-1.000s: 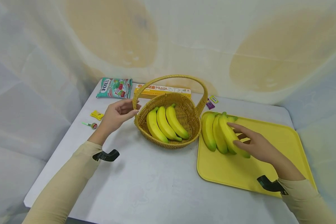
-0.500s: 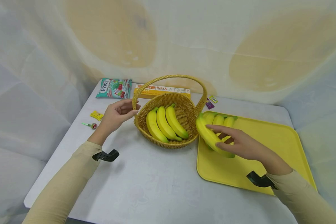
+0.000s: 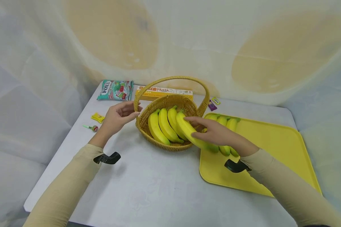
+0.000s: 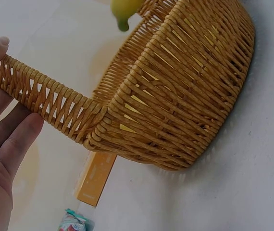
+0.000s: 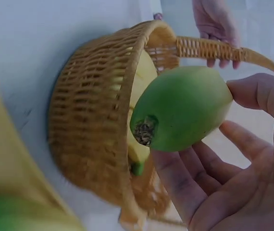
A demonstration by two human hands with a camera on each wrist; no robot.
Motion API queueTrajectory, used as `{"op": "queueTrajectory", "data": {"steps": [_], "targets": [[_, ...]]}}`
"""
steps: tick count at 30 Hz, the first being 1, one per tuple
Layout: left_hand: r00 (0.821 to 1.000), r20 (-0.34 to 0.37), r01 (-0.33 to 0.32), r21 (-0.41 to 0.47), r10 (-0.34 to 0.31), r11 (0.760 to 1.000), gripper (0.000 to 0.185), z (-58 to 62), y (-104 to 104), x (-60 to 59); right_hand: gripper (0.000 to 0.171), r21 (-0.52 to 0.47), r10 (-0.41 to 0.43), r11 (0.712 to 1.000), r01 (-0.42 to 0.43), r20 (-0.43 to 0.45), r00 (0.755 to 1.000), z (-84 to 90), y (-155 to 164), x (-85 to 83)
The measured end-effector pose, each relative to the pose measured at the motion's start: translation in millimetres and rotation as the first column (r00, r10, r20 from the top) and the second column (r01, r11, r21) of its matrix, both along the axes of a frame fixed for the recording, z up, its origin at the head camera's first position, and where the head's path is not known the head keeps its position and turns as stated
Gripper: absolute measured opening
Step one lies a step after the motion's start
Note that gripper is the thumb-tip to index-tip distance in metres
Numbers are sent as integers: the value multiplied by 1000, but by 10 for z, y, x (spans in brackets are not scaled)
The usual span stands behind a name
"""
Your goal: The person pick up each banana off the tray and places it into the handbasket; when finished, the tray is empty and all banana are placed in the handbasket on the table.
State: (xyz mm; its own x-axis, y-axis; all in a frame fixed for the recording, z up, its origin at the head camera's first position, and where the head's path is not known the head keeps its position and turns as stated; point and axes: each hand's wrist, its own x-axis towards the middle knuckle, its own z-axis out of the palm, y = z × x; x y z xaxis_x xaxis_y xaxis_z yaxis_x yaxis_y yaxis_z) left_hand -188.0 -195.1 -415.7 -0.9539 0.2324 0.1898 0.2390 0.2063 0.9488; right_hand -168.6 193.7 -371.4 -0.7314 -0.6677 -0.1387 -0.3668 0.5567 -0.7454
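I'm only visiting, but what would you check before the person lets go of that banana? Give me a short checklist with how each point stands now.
1. Banana held: ok, the right-hand grip has it between thumb and fingers.
2. Basket standing on the table: ok, it sits upright.
3. Handle steadied: ok, the left-hand grip holds its left side.
4. Banana wholly inside the rim: not ok, its green lower end sticks out past the right side.
5. Held banana clear of the three bananas inside: cannot tell, they overlap in the head view.
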Motion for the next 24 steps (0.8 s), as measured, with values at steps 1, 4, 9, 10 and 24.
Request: {"op": "queueTrajectory", "data": {"steps": [1, 4, 9, 10, 24], "targets": [[1000, -1, 1, -1, -1, 1000, 40, 0, 2, -3, 59, -8, 4, 1000, -4, 13, 1000, -11, -60, -37], [1000, -7, 2, 0, -2, 1000, 41, 3, 11, -17, 58, -19, -5, 1000, 6, 60, 998, -40, -231, -131], [1000, -13, 5, -4, -5, 1000, 40, 15, 24, -22, 60, 20, -32, 999, 30, 98, 995, -100, -493, -276], [1000, -12, 6, -3, -6, 1000, 39, 17, 25, -20, 60, 24, -30, 999, 28, 105, 994, -115, -543, -304], [1000, 6, 7, -4, -7, 1000, 39, 27, 24, -11, 65, 141, 13, 990, -28, 103, 995, -241, -1086, -478]]}}
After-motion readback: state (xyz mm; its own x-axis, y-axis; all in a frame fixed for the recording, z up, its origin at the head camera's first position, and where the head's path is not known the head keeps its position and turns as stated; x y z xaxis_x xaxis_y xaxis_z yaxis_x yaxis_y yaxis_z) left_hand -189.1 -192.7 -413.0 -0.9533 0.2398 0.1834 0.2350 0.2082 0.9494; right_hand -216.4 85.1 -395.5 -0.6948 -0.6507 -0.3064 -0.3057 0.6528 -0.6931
